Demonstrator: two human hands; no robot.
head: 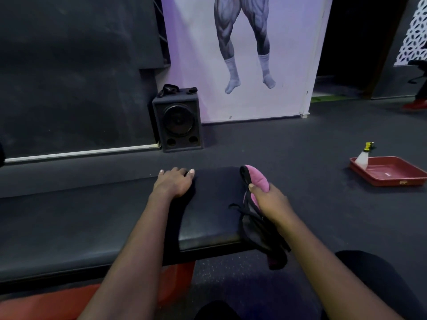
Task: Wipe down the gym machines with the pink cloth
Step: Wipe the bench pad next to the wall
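Pink cloth (257,177), apparently one, in right hand (270,200)

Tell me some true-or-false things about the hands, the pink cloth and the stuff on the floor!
1. The right hand grips the pink cloth. True.
2. The left hand holds the spray bottle. False: it rests on the black pad, and the bottle sits in the red tray.
3. The red tray is on the floor, off to the right of the pad. True.
4. The speaker lies on top of the pad. False: it stands on the floor by the wall, beyond the pad.
5. The pink cloth is at the pad's right side. True.
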